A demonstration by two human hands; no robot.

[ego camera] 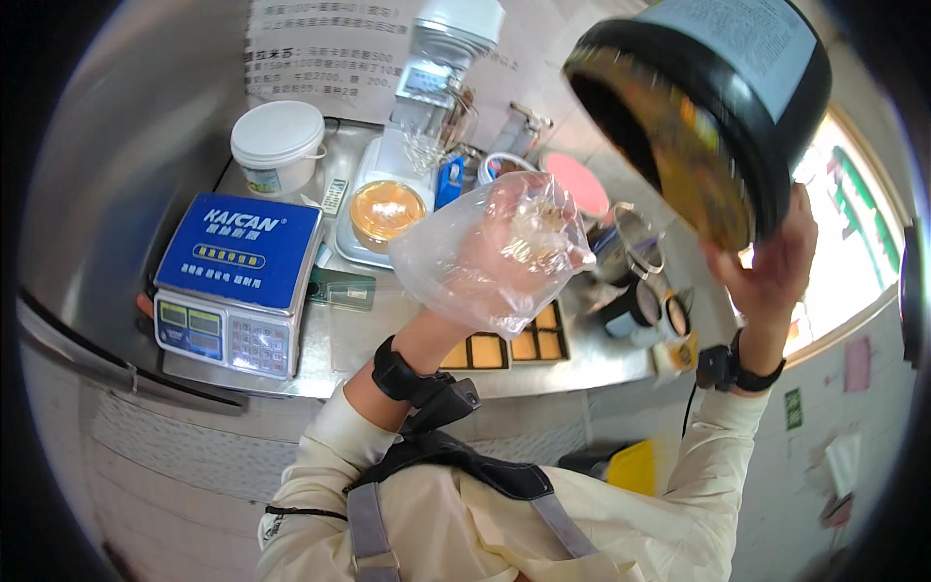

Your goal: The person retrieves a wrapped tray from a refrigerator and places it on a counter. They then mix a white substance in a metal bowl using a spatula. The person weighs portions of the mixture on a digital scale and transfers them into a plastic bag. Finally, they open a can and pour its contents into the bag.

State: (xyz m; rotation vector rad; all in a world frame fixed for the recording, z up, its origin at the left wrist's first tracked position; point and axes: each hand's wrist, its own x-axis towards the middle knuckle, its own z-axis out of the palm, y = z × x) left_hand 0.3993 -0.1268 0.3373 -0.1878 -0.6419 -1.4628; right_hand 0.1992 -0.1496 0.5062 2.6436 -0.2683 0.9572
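My left hand [498, 233] is inside or behind a clear plastic bag [451, 254], which spreads over the hand and wrist above the steel table [553, 382]. My right hand [778, 269], raised at the right, grips the lower rim of a large black tub [771, 94] with a pale label. The tub is tilted, its dark opening facing down and to the left, towards the bag. Its inner wall looks smeared with something yellow-brown, blurred. Below the bag, divided black trays [538, 342] hold pale orange squares. A gold round tin [387, 211] sits on the base of a white stand mixer [436, 94].
A blue-topped digital scale [236, 254] and a lidded white bucket [278, 145] stand at the left. Near them lie a remote control [334, 196] and a phone [349, 289]. A pink round lid [576, 183], a metal pitcher [618, 254] and a black cup [634, 305] stand at the right.
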